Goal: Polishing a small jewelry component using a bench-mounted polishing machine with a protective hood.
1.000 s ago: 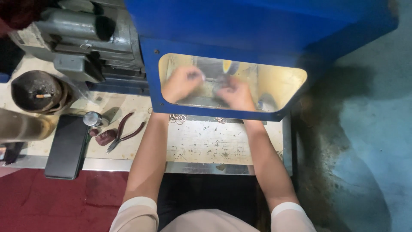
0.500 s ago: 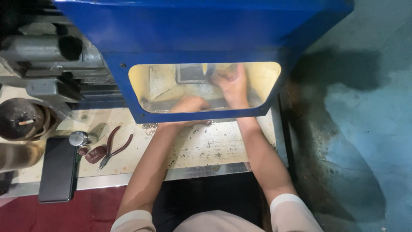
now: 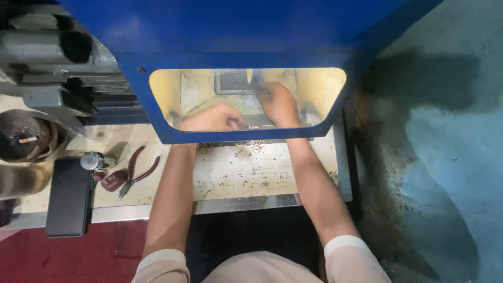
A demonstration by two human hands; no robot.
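Small metal rings [image 3: 255, 145] lie scattered on the worn cream bench top [image 3: 251, 175], just at the lower lip of the blue guard [image 3: 236, 31] with its clear window [image 3: 178, 91]. Behind that window we work both hands at a dark flat plate [image 3: 237, 81] inside the machine. Our right hand [image 3: 280, 105] sits further in, fingers pinched together on something tiny at the plate's near edge (too small and blurred for us to say what it is). Our left hand [image 3: 215, 118] rests lower, near the window's bottom rim, curled loosely; whether it holds anything we cannot tell.

To do this well, we judge that the forearms should stay braced against the bench edge so the fingertips move finely, and the right pinch should stay light, since a small part slips easily. We keep our view through the window, not over the guard.

Off to the left, pliers [image 3: 135, 173] with dark red handles, a black phone [image 3: 68, 198] and a small metal knob [image 3: 91, 160] lie well apart from the hands, beside a round dark pot [image 3: 21, 137].
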